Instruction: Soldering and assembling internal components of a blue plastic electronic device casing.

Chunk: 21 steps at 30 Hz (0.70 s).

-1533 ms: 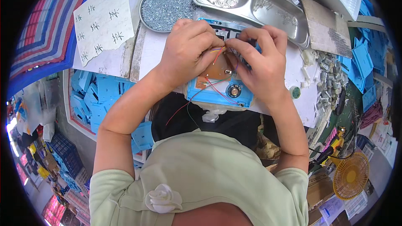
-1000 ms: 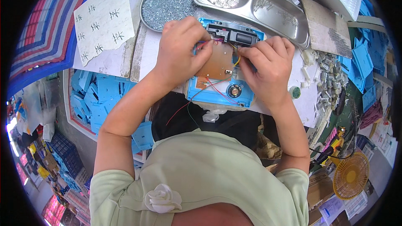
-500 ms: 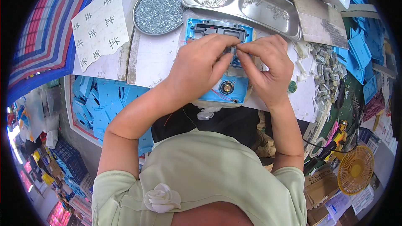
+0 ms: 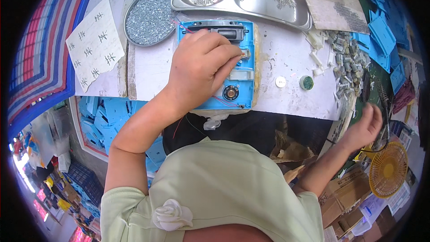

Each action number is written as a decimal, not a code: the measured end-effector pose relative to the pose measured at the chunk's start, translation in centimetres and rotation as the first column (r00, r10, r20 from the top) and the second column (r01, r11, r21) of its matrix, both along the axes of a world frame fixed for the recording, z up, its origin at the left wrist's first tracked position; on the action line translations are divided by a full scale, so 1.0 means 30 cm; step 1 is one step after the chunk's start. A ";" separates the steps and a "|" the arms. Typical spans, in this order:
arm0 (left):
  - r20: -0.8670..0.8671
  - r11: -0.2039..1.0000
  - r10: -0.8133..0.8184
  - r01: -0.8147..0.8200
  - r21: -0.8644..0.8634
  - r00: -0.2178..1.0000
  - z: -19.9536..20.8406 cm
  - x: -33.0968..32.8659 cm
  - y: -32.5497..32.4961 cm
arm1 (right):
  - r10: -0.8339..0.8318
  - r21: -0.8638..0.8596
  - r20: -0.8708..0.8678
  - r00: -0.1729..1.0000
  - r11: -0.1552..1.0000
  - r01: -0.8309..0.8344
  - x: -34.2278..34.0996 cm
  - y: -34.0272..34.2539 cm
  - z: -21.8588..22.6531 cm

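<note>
A blue plastic casing (image 4: 249, 87) lies on the bench, with a black rectangular part (image 4: 227, 33), a round speaker (image 4: 230, 92) and thin wires in it. My left hand (image 4: 201, 65) covers the casing's left middle. Its thumb and forefinger are pinched at a small shiny part (image 4: 245, 54) near the casing's right side. Off to the right, my right hand (image 4: 363, 129) is over the bench's right edge, beside a black cord (image 4: 387, 130) and a dark-handled tool (image 4: 366, 87). Its fingers are curled together, and whatever they may hold is hidden.
A round tray of small metal pieces (image 4: 150, 18) and a steel compartment tray (image 4: 268, 15) stand at the back. Right of the casing are a white disc (image 4: 280, 81), a small green-filled container (image 4: 306, 82) and a pile of small grey parts (image 4: 347, 62). A yellow fan (image 4: 388, 169) stands lower right.
My right hand has left the casing and moved far right and nearer to me. My left hand stays at the casing. The white disc now shows, and the view has shifted slightly.
</note>
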<state>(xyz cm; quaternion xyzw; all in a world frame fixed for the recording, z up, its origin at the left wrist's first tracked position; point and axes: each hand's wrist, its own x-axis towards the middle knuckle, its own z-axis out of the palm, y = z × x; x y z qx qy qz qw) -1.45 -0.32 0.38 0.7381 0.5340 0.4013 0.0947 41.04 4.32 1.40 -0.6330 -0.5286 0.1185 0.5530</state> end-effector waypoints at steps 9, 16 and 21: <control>-0.177 0.999 0.038 -0.039 -0.001 0.983 -0.001 0.017 0.007 | -0.168 -0.026 -0.509 0.844 0.983 0.181 0.544 0.163 -0.010; -0.181 0.999 0.038 -0.040 -0.003 0.983 -0.013 0.023 0.010 | -0.271 -0.024 -0.283 0.920 0.961 0.275 0.521 0.019 0.110; -0.184 0.998 0.047 -0.051 -0.020 0.982 -0.018 0.013 0.007 | 0.096 0.180 -0.307 0.947 0.983 -0.042 0.391 -0.197 0.054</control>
